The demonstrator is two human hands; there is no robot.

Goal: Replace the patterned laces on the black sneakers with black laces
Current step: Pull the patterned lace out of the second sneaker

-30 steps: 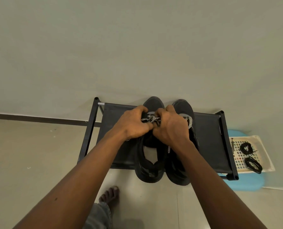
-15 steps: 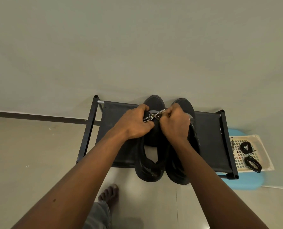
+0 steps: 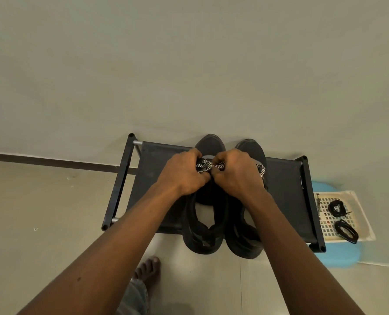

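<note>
the left hand (image 3: 184,176) and the right hand (image 3: 236,176) each pinched a stretch of the black-and-white patterned woven lace (image 3: 206,167), fingers curled tight round it and knuckles almost touching. it sat over the near-left black fabric sneaker (image 3: 202,237), which stood just beside the second black sneaker (image 3: 245,244) on the low black fabric shoe rack (image 3: 284,189). the lace looked soft, limp and light and seemed likely to snag at the eyelets, so a hold close to the knot or tip suited it best. the hands hid the eyelets and any knot, so whether it was untied could not be told. two coiled black laces (image 3: 336,208) lay in a cream perforated tray (image 3: 361,214), well apart to the right.
</note>
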